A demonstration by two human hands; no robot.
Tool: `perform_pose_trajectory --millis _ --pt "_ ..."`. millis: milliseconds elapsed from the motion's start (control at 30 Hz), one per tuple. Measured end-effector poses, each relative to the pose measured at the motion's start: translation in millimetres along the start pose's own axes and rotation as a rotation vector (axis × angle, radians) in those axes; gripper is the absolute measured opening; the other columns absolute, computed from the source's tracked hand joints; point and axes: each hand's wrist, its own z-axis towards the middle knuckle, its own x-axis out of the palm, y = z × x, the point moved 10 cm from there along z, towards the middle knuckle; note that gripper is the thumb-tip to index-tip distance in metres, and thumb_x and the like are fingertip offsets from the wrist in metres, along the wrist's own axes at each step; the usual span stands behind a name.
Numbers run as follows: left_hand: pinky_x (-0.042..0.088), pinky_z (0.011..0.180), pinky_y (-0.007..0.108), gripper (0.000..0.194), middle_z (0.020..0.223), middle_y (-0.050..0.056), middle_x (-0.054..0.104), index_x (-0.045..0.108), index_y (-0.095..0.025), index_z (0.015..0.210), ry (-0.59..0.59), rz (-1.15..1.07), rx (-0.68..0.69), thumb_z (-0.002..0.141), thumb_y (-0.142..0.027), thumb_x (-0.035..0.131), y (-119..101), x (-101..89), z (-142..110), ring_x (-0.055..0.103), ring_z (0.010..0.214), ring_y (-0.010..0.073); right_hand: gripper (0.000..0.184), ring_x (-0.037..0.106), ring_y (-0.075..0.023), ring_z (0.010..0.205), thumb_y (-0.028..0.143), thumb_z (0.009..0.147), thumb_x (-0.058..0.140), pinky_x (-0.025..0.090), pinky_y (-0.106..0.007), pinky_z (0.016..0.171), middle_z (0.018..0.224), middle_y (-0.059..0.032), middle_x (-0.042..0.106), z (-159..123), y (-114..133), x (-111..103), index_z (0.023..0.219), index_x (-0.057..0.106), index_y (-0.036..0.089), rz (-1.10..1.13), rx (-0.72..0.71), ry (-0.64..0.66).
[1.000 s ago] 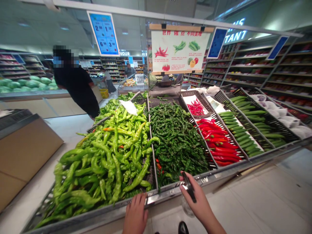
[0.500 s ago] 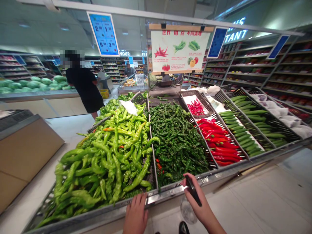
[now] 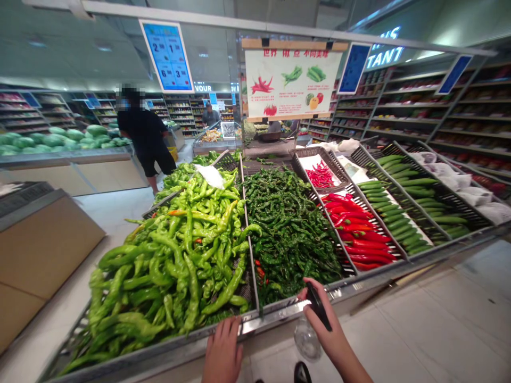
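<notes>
My right hand (image 3: pixel 327 322) is wrapped round the black head of a spray bottle (image 3: pixel 307 340), whose clear body hangs below in front of the stand. The bottle is upright or slightly tilted, near the metal front edge (image 3: pixel 279 314). On that same edge my left hand (image 3: pixel 223 348) lies with its fingers stretched over the rim and holds nothing. Just beyond the left hand spreads a heap of light green peppers (image 3: pixel 171 266). Dark green wrinkled peppers (image 3: pixel 291 234) fill the bin beyond the bottle.
Red peppers (image 3: pixel 359 229), small red chillies (image 3: pixel 320 174) and cucumbers (image 3: pixel 393 213) lie in bins to the right. A white slip (image 3: pixel 211 175) rests on the light green heap. A person in black (image 3: pixel 146 135) stands at the back left, near watermelons (image 3: pixel 56 141). A pepper poster (image 3: pixel 289 82) hangs overhead.
The person in black at the back has shifted to the right. My right hand's forefinger has lifted slightly on the bottle's head. My left hand stays in place.
</notes>
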Motion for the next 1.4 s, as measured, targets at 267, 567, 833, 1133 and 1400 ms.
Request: perform_pose_trajectory --millis 267,567,833,1133,1400 --pt "0.033 0.118 0.039 0.073 0.165 0.004 0.048 0.043 -0.033 0.159 -0.001 -0.003 -0.003 0.089 -0.014 0.049 1.3 1.0 0.2 0.038 0.152 0.0235 0.052 0.068 -0.0227 0.1 0.03 0.097 0.06 0.055 -0.033 0.09 0.103 -0.0039 0.067 0.8 -4.2 -0.4 0.148 0.05 0.029 0.015 0.026 0.022" --pt "0.034 0.118 0.039 0.073 0.165 0.003 0.048 0.042 -0.032 0.159 0.006 0.006 -0.002 0.089 -0.014 0.047 0.7 1.1 0.2 0.038 0.152 0.0232 0.047 0.067 -0.0217 0.095 0.032 0.099 0.057 0.054 -0.031 0.088 0.102 -0.0028 0.068 -4.8 -1.5 2.3 0.145 0.053 0.032 0.002 0.01 0.002" --pt "0.034 0.119 0.04 0.074 0.166 0.003 0.047 0.042 -0.033 0.16 -0.005 0.008 -0.002 0.089 -0.013 0.047 2.0 3.8 1.8 0.038 0.153 0.0233 0.046 0.069 -0.0224 0.099 0.034 0.1 0.056 0.054 -0.033 0.092 0.105 -0.0042 0.069 -4.9 4.0 -1.5 0.146 0.054 0.03 -0.002 0.01 -0.027" --pt "0.035 0.119 0.04 0.074 0.165 0.004 0.048 0.042 -0.033 0.16 0.006 0.005 -0.005 0.09 -0.012 0.048 -0.3 -1.4 -0.5 0.039 0.153 0.0233 0.048 0.07 -0.0208 0.095 0.031 0.099 0.057 0.057 -0.032 0.089 0.102 -0.0032 0.07 -6.0 -3.2 1.7 0.147 0.055 0.03 -0.046 0.024 0.022" --pt "0.034 0.119 0.04 0.075 0.165 0.003 0.048 0.042 -0.034 0.16 0.004 0.005 -0.01 0.089 -0.011 0.048 0.8 -1.1 -0.5 0.038 0.153 0.0228 0.041 0.071 -0.021 0.096 0.032 0.099 0.061 0.056 -0.032 0.094 0.101 -0.0023 0.07 -6.1 -1.9 0.8 0.139 0.057 0.03 -0.043 0.018 0.015"
